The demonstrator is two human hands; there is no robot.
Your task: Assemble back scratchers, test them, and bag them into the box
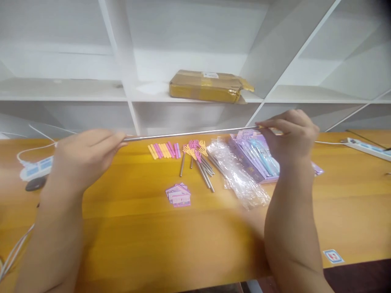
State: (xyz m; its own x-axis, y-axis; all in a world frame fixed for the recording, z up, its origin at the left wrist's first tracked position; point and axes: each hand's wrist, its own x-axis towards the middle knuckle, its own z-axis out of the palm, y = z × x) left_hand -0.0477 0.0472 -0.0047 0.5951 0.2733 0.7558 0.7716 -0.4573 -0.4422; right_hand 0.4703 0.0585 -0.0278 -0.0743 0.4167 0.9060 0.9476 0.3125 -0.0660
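A thin silver metal rod (192, 132) stretches level above the table between my two hands. Its left end is pinched in the fingers of my left hand (88, 156), and its right end is held by the fingertips of my right hand (288, 132). Beneath the rod lie several yellow and pink sticks (164, 150) in a row. Beside them are several small hand-shaped pieces (191, 151) in yellow and pink with metal rods attached. A small pile of pink and purple cards (179, 195) rests nearer to me.
Clear plastic bags (238, 175) lie beside a purple box (256, 156) of wrapped items on the wooden table (137, 244). A cardboard box (207, 86) sits on the white shelf. Power strips (369, 148) and cables lie at both sides.
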